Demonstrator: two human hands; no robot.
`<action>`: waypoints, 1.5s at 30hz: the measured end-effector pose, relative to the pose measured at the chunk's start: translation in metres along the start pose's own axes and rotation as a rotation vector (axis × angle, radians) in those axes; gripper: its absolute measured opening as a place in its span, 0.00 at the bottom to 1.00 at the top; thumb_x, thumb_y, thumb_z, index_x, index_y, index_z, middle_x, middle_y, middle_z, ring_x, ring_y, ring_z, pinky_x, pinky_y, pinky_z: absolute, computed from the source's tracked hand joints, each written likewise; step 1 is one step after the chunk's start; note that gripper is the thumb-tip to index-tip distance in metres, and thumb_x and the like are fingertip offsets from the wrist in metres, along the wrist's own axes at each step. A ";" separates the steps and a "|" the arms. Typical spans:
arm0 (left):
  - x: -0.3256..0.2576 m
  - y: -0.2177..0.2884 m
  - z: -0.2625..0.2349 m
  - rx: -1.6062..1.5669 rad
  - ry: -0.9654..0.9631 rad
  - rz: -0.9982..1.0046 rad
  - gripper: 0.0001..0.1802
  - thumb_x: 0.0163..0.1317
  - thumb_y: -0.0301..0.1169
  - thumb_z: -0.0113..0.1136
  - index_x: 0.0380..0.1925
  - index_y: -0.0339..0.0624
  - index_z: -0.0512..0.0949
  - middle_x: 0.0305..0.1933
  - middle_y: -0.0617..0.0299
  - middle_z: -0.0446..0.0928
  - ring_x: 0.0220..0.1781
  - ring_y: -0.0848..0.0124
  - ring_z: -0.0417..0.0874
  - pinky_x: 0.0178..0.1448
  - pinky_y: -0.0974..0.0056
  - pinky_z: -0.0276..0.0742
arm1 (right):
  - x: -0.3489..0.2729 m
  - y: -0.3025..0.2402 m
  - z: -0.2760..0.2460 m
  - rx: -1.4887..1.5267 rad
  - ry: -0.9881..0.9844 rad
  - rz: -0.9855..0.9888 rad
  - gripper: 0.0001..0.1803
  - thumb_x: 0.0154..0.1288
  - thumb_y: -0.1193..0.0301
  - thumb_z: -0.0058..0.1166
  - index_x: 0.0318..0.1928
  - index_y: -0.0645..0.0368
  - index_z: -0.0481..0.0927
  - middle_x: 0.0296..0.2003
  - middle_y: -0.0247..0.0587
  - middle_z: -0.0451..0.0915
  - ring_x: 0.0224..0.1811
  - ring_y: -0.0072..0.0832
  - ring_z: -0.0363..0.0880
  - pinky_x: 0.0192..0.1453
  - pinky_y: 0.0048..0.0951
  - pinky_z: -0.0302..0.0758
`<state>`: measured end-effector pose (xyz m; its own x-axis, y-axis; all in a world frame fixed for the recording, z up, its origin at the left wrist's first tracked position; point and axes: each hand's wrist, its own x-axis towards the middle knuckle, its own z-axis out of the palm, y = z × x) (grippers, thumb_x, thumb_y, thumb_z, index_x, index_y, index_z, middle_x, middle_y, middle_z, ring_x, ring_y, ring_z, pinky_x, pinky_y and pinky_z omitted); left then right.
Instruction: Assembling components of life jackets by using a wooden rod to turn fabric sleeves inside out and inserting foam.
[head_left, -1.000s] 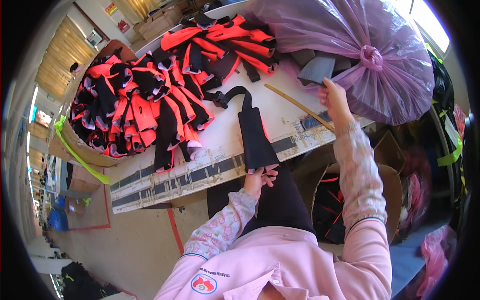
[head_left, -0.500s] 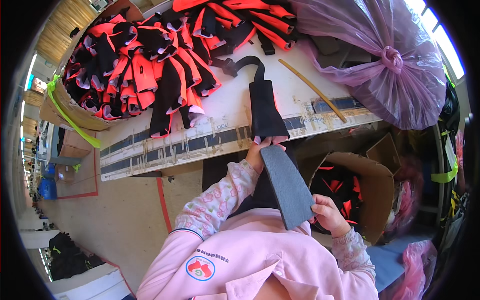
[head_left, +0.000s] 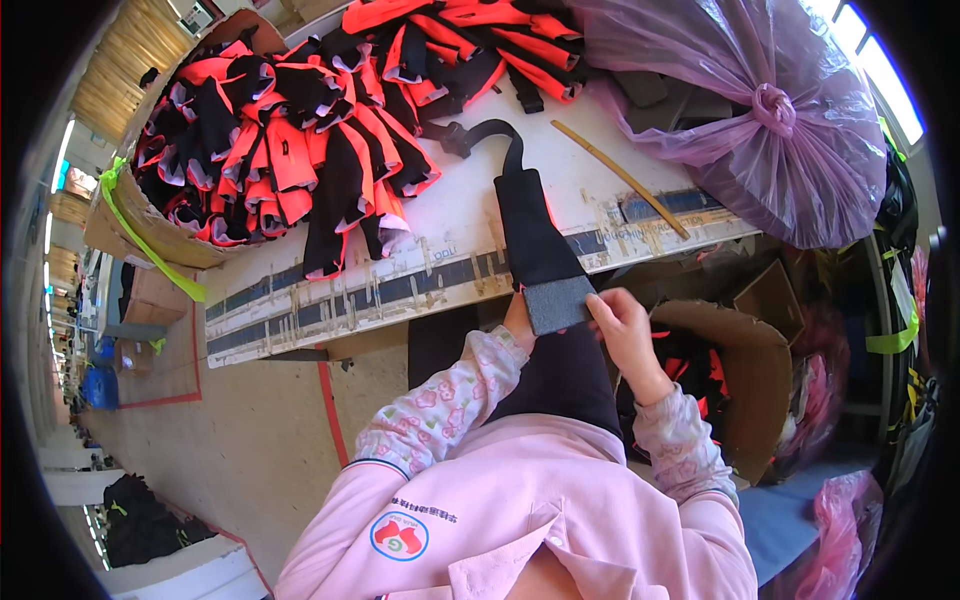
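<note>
Now that the grey insert (head_left: pixel 560 303) has come up to the black pouch (head_left: pixel 535 240), both hands, left (head_left: pixel 518 320) and right (head_left: pixel 622 322), grip its end.

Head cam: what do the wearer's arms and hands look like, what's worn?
Both hands, left and right, are bare: no gloves, and no rings or watch that I can make out. Each forearm has a loose pale sleeve cover printed with small pink flowers, gathered at the wrist. Above them is a pink jacket with a dark-and-white striped cuff and a round red-and-green badge with small lettering.
</note>
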<state>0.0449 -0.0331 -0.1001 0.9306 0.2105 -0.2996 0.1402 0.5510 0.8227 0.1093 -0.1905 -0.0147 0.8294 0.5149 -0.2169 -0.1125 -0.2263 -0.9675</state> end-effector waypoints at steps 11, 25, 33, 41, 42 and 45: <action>0.002 -0.021 -0.005 -0.052 0.172 0.243 0.15 0.67 0.35 0.45 0.50 0.42 0.70 0.49 0.60 0.75 0.50 0.74 0.75 0.54 0.66 0.71 | 0.016 0.002 0.045 -1.095 -0.187 -0.868 0.20 0.55 0.73 0.47 0.49 0.66 0.69 0.43 0.45 0.71 0.50 0.37 0.70 0.55 0.33 0.67; 0.001 -0.010 -0.006 0.116 0.093 0.052 0.10 0.60 0.22 0.42 0.38 0.37 0.73 0.24 0.57 0.75 0.19 0.66 0.76 0.25 0.64 0.73 | 0.085 0.026 0.059 -1.258 -0.460 -0.519 0.02 0.36 0.72 0.59 0.13 0.55 0.80 0.17 0.43 0.77 0.23 0.38 0.80 0.29 0.34 0.76; 0.007 -0.028 -0.004 0.079 0.135 -0.030 0.10 0.62 0.26 0.42 0.31 0.35 0.74 0.22 0.57 0.75 0.14 0.68 0.74 0.23 0.66 0.74 | 0.157 0.155 0.095 -1.356 -1.359 0.360 0.11 0.44 0.70 0.62 0.33 0.55 0.83 0.32 0.44 0.82 0.38 0.37 0.81 0.42 0.34 0.76; 0.006 -0.036 -0.015 -0.032 0.169 -0.071 0.09 0.63 0.32 0.45 0.38 0.43 0.74 0.27 0.60 0.77 0.19 0.69 0.74 0.22 0.65 0.67 | 0.109 0.078 0.084 -1.245 -0.813 -0.259 0.06 0.51 0.69 0.54 0.28 0.57 0.82 0.27 0.45 0.80 0.32 0.39 0.80 0.36 0.37 0.76; 0.004 -0.037 -0.014 -0.128 0.183 -0.057 0.11 0.64 0.32 0.46 0.44 0.42 0.71 0.34 0.60 0.77 0.26 0.68 0.77 0.26 0.63 0.71 | 0.096 0.070 0.078 -1.224 -0.738 -0.332 0.07 0.52 0.69 0.53 0.27 0.57 0.81 0.26 0.45 0.80 0.32 0.39 0.80 0.35 0.37 0.76; 0.002 -0.042 -0.014 -0.218 0.214 -0.067 0.21 0.65 0.33 0.45 0.58 0.44 0.62 0.55 0.61 0.71 0.49 0.65 0.76 0.46 0.60 0.76 | 0.073 0.043 0.075 -1.150 -0.519 -0.528 0.09 0.55 0.69 0.50 0.26 0.58 0.81 0.24 0.45 0.79 0.29 0.40 0.80 0.33 0.38 0.76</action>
<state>0.0360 -0.0441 -0.1419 0.8263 0.3202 -0.4633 0.1014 0.7247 0.6816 0.1242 -0.1005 -0.0815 0.3038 0.9440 -0.1287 0.8761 -0.3298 -0.3518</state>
